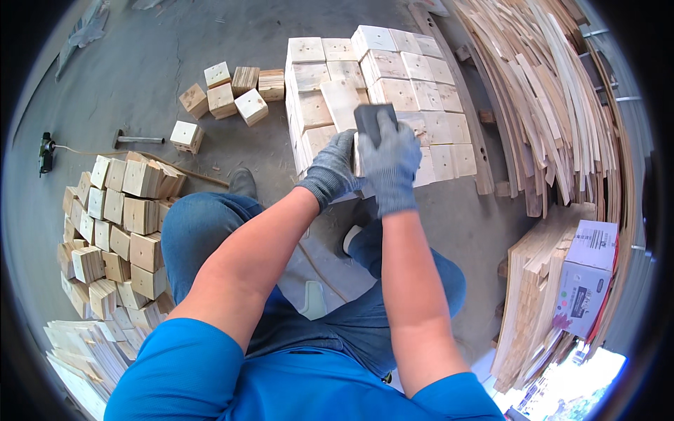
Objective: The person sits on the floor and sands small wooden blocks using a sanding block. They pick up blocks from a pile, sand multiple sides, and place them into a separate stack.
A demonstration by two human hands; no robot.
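Grey knit gloves cover both hands, which meet at the near edge of a stack of pale wooden blocks. My right hand is closed around a dark grey, flat-faced rectangular block, perhaps a sanding block. Close beside it, my left hand curls its fingers against a wooden block. Most of that block is hidden between the gloves, so I cannot tell whether it is lifted off the stack. Many blocks in the stack have small dark holes in their faces.
Loose wooden blocks lie left of the stack. A hammer and a green-black tool with a hose are on the floor. Another block pile stands at left. Long wooden strips and a carton line the right.
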